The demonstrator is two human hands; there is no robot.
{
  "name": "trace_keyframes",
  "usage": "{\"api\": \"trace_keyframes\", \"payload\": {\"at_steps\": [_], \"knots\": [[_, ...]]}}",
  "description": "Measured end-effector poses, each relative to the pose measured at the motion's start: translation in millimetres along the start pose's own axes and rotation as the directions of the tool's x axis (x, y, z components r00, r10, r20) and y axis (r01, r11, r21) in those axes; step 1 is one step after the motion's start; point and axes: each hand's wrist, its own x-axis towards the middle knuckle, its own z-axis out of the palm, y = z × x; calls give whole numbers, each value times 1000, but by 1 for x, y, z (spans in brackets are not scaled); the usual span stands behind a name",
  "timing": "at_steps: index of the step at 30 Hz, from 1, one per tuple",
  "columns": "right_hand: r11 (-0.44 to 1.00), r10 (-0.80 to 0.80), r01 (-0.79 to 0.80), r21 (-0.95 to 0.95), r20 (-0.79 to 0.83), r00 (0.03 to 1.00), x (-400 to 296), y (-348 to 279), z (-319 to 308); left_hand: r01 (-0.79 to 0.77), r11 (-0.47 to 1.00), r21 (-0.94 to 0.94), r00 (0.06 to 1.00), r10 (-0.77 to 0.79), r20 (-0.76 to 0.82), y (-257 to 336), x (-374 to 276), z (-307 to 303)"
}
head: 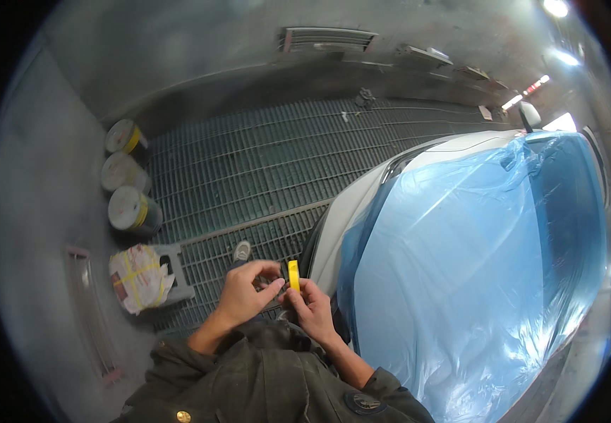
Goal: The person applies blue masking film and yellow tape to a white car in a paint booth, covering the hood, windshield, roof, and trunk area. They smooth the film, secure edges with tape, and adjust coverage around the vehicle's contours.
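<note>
A roll of yellow masking tape (294, 275) stands edge-on in my right hand (311, 309), pinched between thumb and fingers at its lower end. Just left of the roll is my left hand (247, 290), thumb and fingers curved apart, the thumb tip near the tape; whether it touches a tape end cannot be told. To the right stands a white car (348, 211), its hood and windshield covered by blue translucent plastic film (453, 264). The film lies wrinkled near the car's side mirror (529, 114).
Several lidded buckets (128, 208) line the left wall. Beside them a wrapped bundle with yellow tape (139, 277) rests on a grey plastic stool (181, 275). Metal grating (242, 174) forms the floor, with a crumpled dark item (365, 98) near the far wall.
</note>
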Motion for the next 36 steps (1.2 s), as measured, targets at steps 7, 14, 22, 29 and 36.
{"api": "trace_keyframes", "payload": {"at_steps": [7, 14, 22, 29, 36], "knots": [[989, -9, -8, -151, -110, 994, 107, -40, 11, -153, 985, -81, 959, 168, 227, -25, 156, -29], [991, 130, -124, 41, -386, 913, 142, -76, -16, -364, 921, 140, 869, 281, 408, -9, 257, 1], [937, 349, -264, 228, -658, 667, 156, -51, -86, -238, 968, -75, 556, 199, 807, 20, 332, 95], [618, 727, 75, 783, -605, 324, 126, -6, -149, 35, 956, -290, 780, 155, 606, 60, 403, 193], [723, 616, 107, 683, -707, 347, 121, -31, -159, 180, 982, -52, 765, -106, 635, 5, 455, 299]]}}
